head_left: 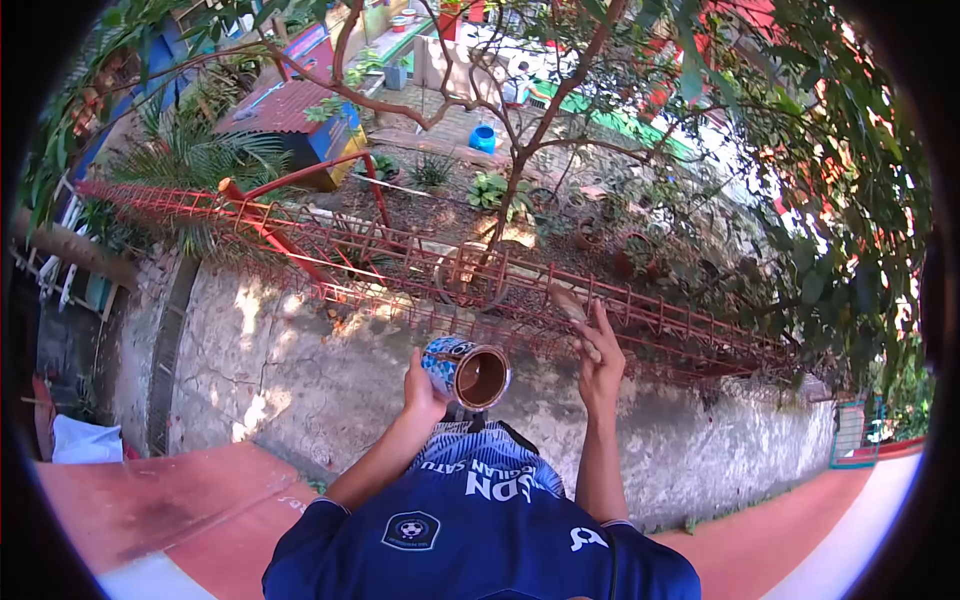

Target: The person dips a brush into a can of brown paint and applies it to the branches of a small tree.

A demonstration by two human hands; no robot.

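My left hand (pixel 425 390) is wrapped around the side of a paint can (pixel 440 362) with a blue and white label. The can is tilted so that its open mouth faces me, showing brown paint inside and on the rim. To the right, my raised right hand (pixel 601 368) has its fingers closed on what looks like a paintbrush (pixel 567 302), its pale brown end pointing up and left. The brush is small in view and partly hidden by the fingers. Beyond both hands runs a long red rebar frame (pixel 640 300), apart from the can.
A weathered concrete wall (pixel 250 345) stands below the rebar. Behind it are a tree trunk (pixel 512 190), plants, a blue bucket (pixel 482 138) and a person (pixel 520 85) farther off. Leafy branches (pixel 840 200) hang at right. Red-painted floor (pixel 200 500) lies on both sides of me.
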